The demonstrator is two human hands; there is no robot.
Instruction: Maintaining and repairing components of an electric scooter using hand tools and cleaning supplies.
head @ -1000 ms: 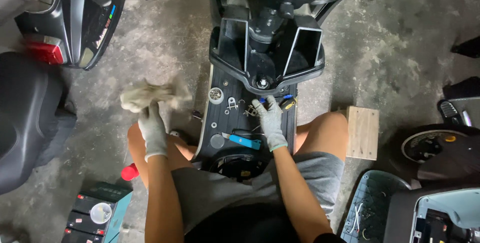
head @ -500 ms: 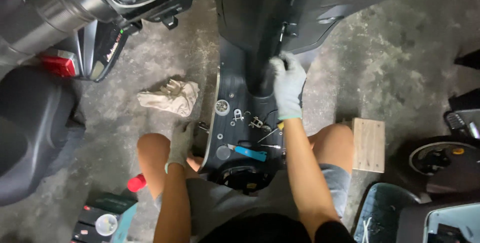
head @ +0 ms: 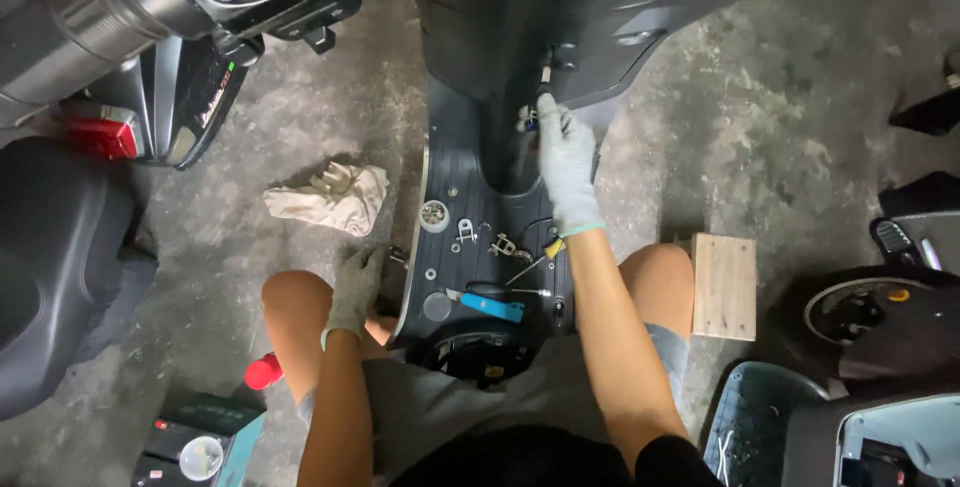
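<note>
- Far left: dark scooter bodywork (head: 60,247) with a red tail light (head: 95,132), parked on the concrete floor (head: 800,117).
- Near left: red-capped object (head: 263,371) beside the knee, next to a dark case (head: 195,437) with a round white part on it.
- Left of centre, on the floor: crumpled beige rag (head: 330,197), well apart from both hands.
- Left hand (head: 357,287), in a grey-green glove, lowered over the left knee, fingers curled together and resting at the left edge of the scooter floorboard (head: 470,197); whether anything is pinched cannot be told.
- Centre: dark floorboard running from the near knees to the far front panel (head: 520,37), with loose parts lying on it: round metal fitting (head: 434,215), small metal brackets (head: 485,240), yellow-handled screwdriver (head: 535,259), blue-handled tool (head: 490,305).
- Round opening (head: 470,357) at the near end of the floorboard, between the knees.
- Right hand (head: 567,162), in a pale glove, stretched far up the floorboard to the base of the front panel, fingers closed around a small metal piece with a blue part (head: 530,119); exact kind too small to tell.
- Right of the right knee: pale wooden block (head: 724,285) flat on the floor, just beside the leg.
- Far right: further dark scooter parts (head: 880,317) and a pale blue panel (head: 900,442) near the lower corner.
</note>
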